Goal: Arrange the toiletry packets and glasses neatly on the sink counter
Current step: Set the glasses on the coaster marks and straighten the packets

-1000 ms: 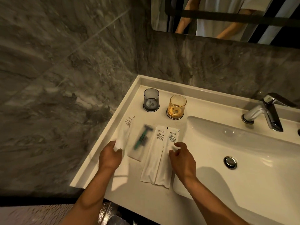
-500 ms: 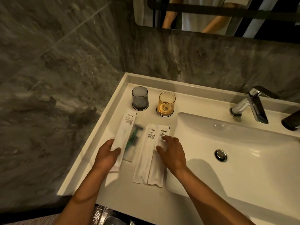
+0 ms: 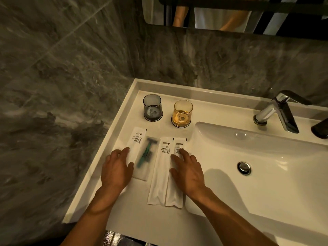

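A grey glass and an amber glass stand on round coasters at the back of the white sink counter. In front of them several packets lie side by side: a white packet, a clear razor packet with a green razor partly overlapping it, and two long white packets. My left hand lies flat with its fingers and thumb on the left white packet's lower part. My right hand rests flat, fingers spread, on the rightmost long packet.
The basin with its drain lies right of the packets, and a chrome faucet stands behind it. A dark marble wall borders the counter's left side and back. A mirror hangs above.
My left hand has brought the left white packet in from the counter's left edge, laid it against the razor packet and flattened on it. My right hand stays on the rightmost packet.
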